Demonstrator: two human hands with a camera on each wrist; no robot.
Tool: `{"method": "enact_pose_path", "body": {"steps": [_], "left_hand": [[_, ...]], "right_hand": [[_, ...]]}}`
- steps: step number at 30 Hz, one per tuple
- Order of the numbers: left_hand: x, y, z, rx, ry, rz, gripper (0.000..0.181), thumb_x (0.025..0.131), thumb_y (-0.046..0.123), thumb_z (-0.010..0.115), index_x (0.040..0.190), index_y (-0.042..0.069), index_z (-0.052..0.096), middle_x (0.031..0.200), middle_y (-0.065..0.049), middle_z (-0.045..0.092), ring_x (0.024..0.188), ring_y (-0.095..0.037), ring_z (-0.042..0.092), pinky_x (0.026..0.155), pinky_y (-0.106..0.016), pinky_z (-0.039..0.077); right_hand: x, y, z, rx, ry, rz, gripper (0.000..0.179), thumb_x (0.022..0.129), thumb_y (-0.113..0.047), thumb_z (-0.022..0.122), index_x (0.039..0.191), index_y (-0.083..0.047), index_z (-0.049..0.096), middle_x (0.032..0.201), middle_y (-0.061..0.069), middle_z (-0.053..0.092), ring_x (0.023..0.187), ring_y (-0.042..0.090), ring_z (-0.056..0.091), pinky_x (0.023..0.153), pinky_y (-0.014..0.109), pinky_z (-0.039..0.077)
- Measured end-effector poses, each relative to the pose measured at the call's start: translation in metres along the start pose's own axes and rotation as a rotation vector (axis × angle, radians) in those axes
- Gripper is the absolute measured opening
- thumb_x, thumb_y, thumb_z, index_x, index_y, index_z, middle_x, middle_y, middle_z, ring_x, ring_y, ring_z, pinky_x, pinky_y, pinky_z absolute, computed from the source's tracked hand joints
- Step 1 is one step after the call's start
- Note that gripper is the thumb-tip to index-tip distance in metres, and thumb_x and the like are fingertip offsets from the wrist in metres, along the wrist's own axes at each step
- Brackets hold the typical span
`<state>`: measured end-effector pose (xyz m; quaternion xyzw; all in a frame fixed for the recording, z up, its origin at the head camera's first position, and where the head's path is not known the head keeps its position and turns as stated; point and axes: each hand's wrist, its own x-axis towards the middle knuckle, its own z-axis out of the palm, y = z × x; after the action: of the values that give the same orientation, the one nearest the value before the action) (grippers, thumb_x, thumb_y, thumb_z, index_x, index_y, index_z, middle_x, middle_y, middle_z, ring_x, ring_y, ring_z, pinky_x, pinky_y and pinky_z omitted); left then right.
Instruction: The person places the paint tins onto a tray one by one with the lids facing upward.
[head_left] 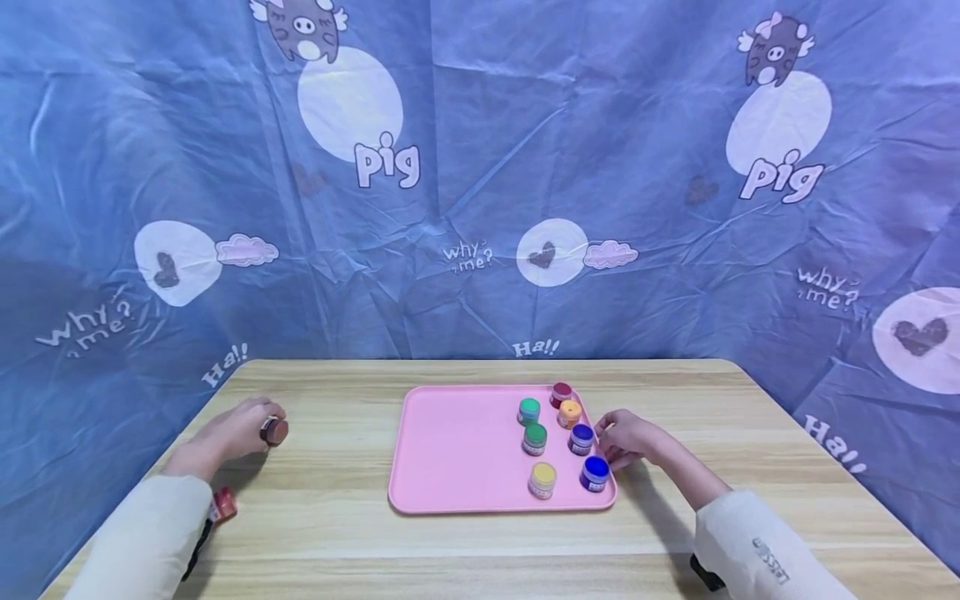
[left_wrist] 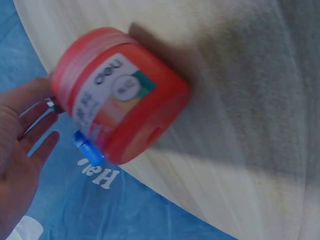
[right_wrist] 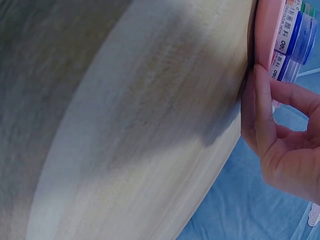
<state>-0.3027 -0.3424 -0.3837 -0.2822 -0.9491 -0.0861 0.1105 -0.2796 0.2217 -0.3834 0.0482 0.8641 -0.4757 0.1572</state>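
My left hand (head_left: 243, 427) grips a small paint jar (head_left: 276, 431) with a brown lid, tipped sideways, over the table's left side. A red paint jar (left_wrist: 120, 95) lies on its side near that wrist; in the head view the sleeve partly covers it. Beyond it shows a small blue object (left_wrist: 89, 149), partly hidden. At the right edge of the pink tray (head_left: 450, 450), my right hand (head_left: 632, 439) pinches the rim between thumb and fingers. Close to those fingers stand two blue paint jars, one nearer (head_left: 595, 473) and one farther (head_left: 581, 439).
Several other paint jars stand on the tray's right half: red (head_left: 560, 395), orange (head_left: 570, 414), light green (head_left: 528, 411), dark green (head_left: 535, 439) and yellow (head_left: 542, 480). The wooden table (head_left: 330, 533) ends at a blue printed cloth (head_left: 480, 317) behind and at both sides.
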Motion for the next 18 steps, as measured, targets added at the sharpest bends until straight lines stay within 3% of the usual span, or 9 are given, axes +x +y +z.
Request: {"method": "enact_pose_path", "body": {"steps": [9,18], "left_hand": [[0.002,-0.001,0.009,0.026,0.056,0.025,0.019,0.066,-0.007,0.065,0.075,0.008,0.058,0.072,0.001,0.053,0.068,-0.020,0.053,0.060,-0.035,0.046],[0.006,0.001,0.013,-0.015,0.043,-0.001,0.031,0.064,-0.012,0.059,0.065,0.015,0.045,0.066,0.007,0.040,0.061,-0.009,0.038,0.053,-0.025,0.032]], "right_hand": [[0.001,0.000,0.000,-0.015,0.013,0.001,0.021,0.075,0.011,0.049,0.096,0.009,0.045,0.069,0.016,0.055,0.057,0.020,0.056,0.057,0.034,0.055],[0.000,0.000,0.000,-0.002,0.000,-0.012,0.021,0.075,0.011,0.048,0.096,0.009,0.045,0.068,0.015,0.054,0.056,0.019,0.056,0.057,0.034,0.055]]}}
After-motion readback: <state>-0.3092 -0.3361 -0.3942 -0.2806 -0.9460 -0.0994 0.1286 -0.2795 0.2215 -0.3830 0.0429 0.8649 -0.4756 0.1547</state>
